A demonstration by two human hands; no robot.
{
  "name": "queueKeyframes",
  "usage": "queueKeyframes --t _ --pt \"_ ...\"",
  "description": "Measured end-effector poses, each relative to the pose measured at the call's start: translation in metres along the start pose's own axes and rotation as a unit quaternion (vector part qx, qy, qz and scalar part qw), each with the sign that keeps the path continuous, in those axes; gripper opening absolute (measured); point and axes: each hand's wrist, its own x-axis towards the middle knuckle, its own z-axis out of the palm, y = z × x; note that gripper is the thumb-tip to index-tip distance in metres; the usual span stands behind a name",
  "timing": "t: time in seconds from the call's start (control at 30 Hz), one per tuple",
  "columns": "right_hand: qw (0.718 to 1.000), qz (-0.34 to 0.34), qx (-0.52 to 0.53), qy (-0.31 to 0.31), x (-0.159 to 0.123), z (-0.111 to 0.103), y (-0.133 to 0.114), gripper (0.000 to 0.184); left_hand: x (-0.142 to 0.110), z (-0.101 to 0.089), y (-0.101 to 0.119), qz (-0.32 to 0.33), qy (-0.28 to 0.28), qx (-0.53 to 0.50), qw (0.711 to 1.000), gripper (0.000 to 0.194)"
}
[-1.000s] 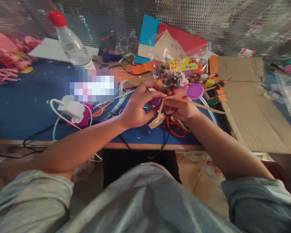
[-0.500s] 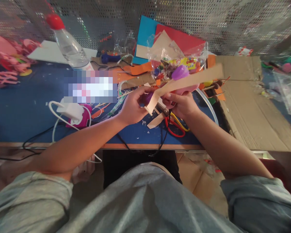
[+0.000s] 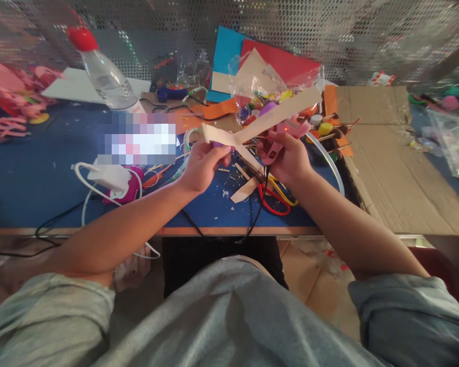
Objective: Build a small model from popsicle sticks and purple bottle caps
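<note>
My left hand (image 3: 202,164) is closed on the end of a short tan cardboard strip (image 3: 217,135). That strip crosses a longer cardboard strip (image 3: 281,113), which rises to the upper right above the blue table (image 3: 42,168). A purple cap (image 3: 268,108) shows just behind the long strip. My right hand (image 3: 288,162) is wrapped round a pink glue gun (image 3: 285,131) with a small red light. The gun's nozzle lies close to where the strips cross, and its black cord (image 3: 258,211) hangs over the table edge.
Red- and yellow-handled scissors (image 3: 277,198) and cardboard scraps lie under my hands. A white charger (image 3: 110,176) and a red-capped bottle (image 3: 105,76) stand to the left. Coloured paper (image 3: 233,51), a bag of caps (image 3: 317,127) and a flat cardboard sheet (image 3: 390,163) fill the back and right.
The stick-and-cap piece has been turned, so the cardboard strips now face me. My left hand has shifted onto the short strip's end, and the long strip has swung up to the right.
</note>
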Motion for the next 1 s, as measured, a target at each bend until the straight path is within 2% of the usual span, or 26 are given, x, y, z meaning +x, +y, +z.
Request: queueKeyframes --t 0.13,0.3,0.47,0.7,0.83,1.0 --pt "1.000 0.017 0.002 0.025 0.005 -0.006 0.001 0.031 0.000 0.007 0.011 -0.038 0.054 -0.057 0.996 0.030" --pt "0.993 0.079 0.015 0.083 0.007 -0.006 0.000 0.029 0.006 0.006 0.011 -0.053 0.106 -0.053 0.991 0.037" --pt "0.989 0.129 -0.048 0.050 0.013 -0.010 -0.011 0.037 0.011 0.001 0.001 -0.029 0.126 -0.048 0.990 0.040" --pt "0.989 0.087 -0.087 0.080 0.026 -0.030 -0.040 0.026 0.013 0.000 -0.003 -0.033 0.164 -0.072 0.983 0.041" --pt "0.981 0.111 -0.154 0.029 0.018 -0.048 -0.059 0.021 0.013 0.002 -0.001 -0.033 0.172 -0.075 0.982 0.039" --pt "0.982 0.102 -0.156 0.021 -0.002 -0.068 -0.077 0.035 0.012 0.002 -0.002 -0.037 0.159 -0.059 0.985 0.039"
